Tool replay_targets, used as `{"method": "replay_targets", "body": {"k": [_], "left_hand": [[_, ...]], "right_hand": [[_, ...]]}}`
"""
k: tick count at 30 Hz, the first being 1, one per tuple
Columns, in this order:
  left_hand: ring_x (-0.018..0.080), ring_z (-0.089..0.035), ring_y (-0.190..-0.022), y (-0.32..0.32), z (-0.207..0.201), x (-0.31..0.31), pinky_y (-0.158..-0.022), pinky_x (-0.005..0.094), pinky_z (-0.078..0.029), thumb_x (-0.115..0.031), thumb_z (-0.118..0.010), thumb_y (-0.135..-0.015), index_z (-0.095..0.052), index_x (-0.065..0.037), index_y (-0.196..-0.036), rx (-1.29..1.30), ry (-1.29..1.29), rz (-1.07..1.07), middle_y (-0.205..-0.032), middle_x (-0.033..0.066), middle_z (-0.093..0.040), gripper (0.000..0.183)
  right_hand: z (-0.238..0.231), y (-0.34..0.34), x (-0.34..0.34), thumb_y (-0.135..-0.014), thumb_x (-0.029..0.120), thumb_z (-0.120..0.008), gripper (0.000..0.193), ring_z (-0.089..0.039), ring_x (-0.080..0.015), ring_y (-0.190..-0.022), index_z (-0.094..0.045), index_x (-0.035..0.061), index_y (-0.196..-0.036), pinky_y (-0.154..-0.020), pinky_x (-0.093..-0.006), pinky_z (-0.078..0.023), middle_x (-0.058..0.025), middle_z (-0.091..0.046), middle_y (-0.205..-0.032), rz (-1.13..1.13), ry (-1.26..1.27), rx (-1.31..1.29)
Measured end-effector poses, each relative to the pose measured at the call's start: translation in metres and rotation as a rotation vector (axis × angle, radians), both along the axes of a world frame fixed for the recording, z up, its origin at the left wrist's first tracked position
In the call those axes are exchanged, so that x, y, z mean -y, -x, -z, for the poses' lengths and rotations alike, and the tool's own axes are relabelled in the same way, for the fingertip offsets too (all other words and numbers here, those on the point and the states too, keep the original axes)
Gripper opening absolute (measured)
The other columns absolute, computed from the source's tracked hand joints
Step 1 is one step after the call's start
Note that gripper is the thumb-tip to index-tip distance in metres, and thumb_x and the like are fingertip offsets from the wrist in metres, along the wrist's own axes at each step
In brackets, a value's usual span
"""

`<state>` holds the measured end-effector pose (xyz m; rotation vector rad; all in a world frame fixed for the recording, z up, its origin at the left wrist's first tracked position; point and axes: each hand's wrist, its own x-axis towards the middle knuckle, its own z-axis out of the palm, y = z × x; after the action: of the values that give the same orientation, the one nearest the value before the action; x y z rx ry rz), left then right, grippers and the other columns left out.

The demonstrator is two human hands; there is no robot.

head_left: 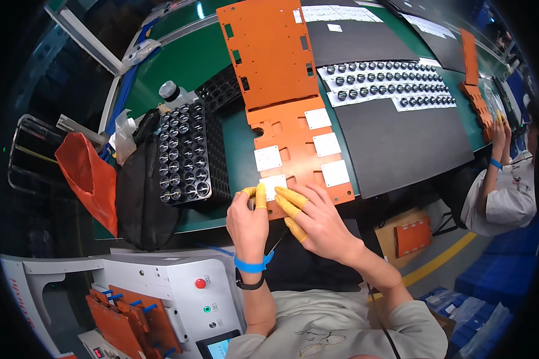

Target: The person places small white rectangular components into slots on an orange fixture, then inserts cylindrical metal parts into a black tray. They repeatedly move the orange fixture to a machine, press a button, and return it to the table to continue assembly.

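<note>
Both the left hand [247,220] and right hand [313,218] pinch a small white square plate [273,185] with narrow fingers, seemingly to seat it on the orange fixture board [293,146].

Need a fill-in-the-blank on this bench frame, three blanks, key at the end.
1. Both hands press a small white square onto the ___ fixture plate.
2. The fingertips wear ___ finger cots.
3. The left hand has a ___ wrist strap.
Missing: orange; yellow; blue.
</note>
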<state>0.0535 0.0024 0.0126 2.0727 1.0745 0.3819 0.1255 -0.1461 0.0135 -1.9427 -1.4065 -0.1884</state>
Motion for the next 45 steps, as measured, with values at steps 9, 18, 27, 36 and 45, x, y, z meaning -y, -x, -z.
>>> {"method": "replay_targets", "body": {"k": [9,18,27,36,45], "left_hand": [[0.0398,-0.061,-0.079,0.005,0.001,-0.003,-0.067,0.0464,-0.046,-0.019,-0.061,-0.094,-0.068,-0.002,-0.098,0.036,-0.041,0.098,-0.086,0.0171,-0.062,0.02],[0.0414,-0.062,-0.079,0.002,-0.002,-0.007,-0.066,0.0464,-0.046,-0.016,-0.062,-0.091,-0.067,0.0,-0.095,0.014,0.005,0.131,-0.088,0.0177,-0.062,0.017],[0.0397,-0.062,-0.078,0.014,0.012,-0.012,-0.067,0.044,-0.048,-0.013,-0.069,-0.086,-0.067,-0.001,-0.097,0.189,-0.042,0.123,-0.087,0.0165,-0.063,0.017],[0.0104,-0.037,-0.075,0.079,0.026,-0.008,-0.072,0.0235,-0.035,-0.029,-0.05,-0.093,-0.039,0.003,-0.145,0.701,0.712,0.21,-0.1,0.0021,-0.045,0.062],[0.0188,-0.061,-0.092,0.107,0.013,-0.002,-0.077,0.028,-0.047,-0.03,-0.044,-0.102,-0.032,0.008,-0.148,0.836,0.822,0.208,-0.138,0.0245,-0.051,0.062]], "right_hand": [[-0.017,-0.006,-0.017,-0.077,0.008,-0.069,0.026,-0.048,-0.0364,-0.131,-0.065,-0.0084,-0.097,-0.117,-0.0566,-0.027,-0.0241,-0.061,-0.12,-0.101,0.278,0.029],[-0.027,-0.013,-0.027,-0.069,0.008,-0.069,0.015,-0.059,-0.037,-0.118,-0.064,-0.0048,-0.074,-0.113,-0.0541,-0.034,-0.0208,-0.065,-0.087,-0.121,0.297,0.071],[-0.073,-0.012,-0.057,-0.083,0.018,-0.071,0.021,-0.066,-0.0335,-0.082,-0.064,-0.0016,-0.084,-0.075,-0.0459,-0.05,-0.0165,-0.066,-0.085,-0.044,0.593,-0.201],[-0.089,-0.032,-0.156,-0.087,0.019,-0.069,0.024,-0.063,-0.0365,-0.081,-0.065,-0.003,-0.096,-0.069,-0.0462,-0.048,-0.0177,-0.063,-0.087,0.049,-0.021,-0.034],[-0.075,-0.055,-0.222,-0.079,0.022,-0.077,0.027,-0.067,-0.0358,-0.079,-0.07,-0.0037,-0.077,-0.068,-0.0443,-0.052,-0.0207,-0.068,-0.082,0.185,0.114,0.089]]}}
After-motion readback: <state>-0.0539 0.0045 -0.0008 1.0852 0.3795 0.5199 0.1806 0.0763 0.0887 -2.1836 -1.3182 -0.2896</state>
